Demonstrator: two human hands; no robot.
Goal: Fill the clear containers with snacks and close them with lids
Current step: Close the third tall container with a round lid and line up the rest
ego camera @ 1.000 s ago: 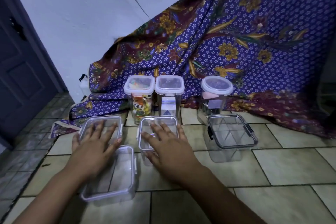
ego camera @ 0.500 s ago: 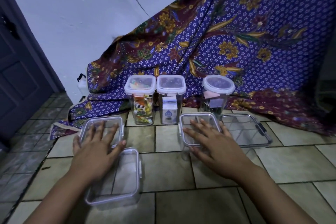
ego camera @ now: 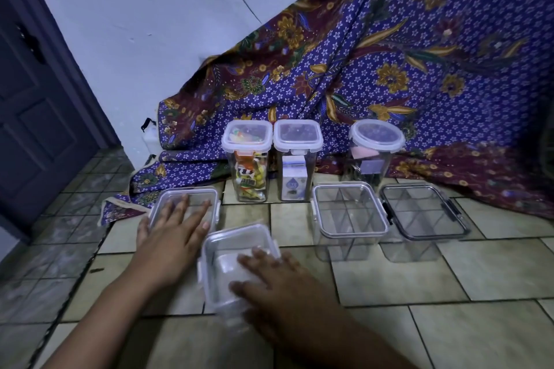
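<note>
Head view, looking down at a tiled floor [ego camera: 389,275] with a patterned purple cloth [ego camera: 419,69] draped behind. Along the back, three lidded clear containers already holding snacks: one packed with bright wrapped sweets [ego camera: 247,159], one with a small white carton [ego camera: 296,159], and a round-lidded jar [ego camera: 374,153] with pink and pale packets inside. Nearer, four clear containers that look empty, all with lids resting on top. Two divided ones side by side on the right: a white-rimmed one [ego camera: 349,216] and a dark-rimmed one [ego camera: 424,213], nearly touching. On the left, a far container [ego camera: 186,204] with the left hand [ego camera: 171,237] laid flat across its lid, fingers spread, pressing rather than gripping. In front of it, a tilted, slightly blurred near container [ego camera: 236,263], with the right hand [ego camera: 278,281] resting open on its right side, fingers spread over the lid; whether it truly grips cannot be told. Hands apart, each on its own container. By the look of it, three of seven filled and closed; four left to open, fill and shut. No loose snacks visible anywhere on the floor.
</note>
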